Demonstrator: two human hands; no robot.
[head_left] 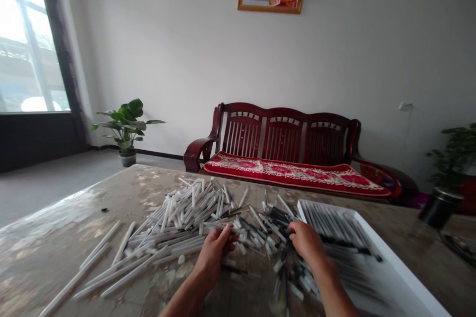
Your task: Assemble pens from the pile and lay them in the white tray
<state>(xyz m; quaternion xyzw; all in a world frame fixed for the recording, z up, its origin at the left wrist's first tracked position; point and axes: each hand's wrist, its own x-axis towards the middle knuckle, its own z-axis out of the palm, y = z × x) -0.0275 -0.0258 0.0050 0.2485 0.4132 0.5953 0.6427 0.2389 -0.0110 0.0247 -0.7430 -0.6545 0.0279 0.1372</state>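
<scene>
My left hand (217,247) is closed, with thumb and forefinger together, at the near right side of a heap of white pen barrels (193,203). A pale tube shows by its fingertips, but I cannot tell if it is gripped. My right hand (307,242) curls its fingers over a cluster of black pen parts (277,215); what they hold is hidden. Between the hands lie small clear pen caps (253,233). To the right, a white shallow box (401,277) holds rows of pens (338,223) with clear barrels and dark ends, partly covered by my right forearm.
The patterned tabletop (141,183) carries long loose tubes (82,277) at the left. A black canister (441,208) stands at the right edge. Behind are a dark red wooden bench (282,133) with a red floral cover and a potted plant (128,129).
</scene>
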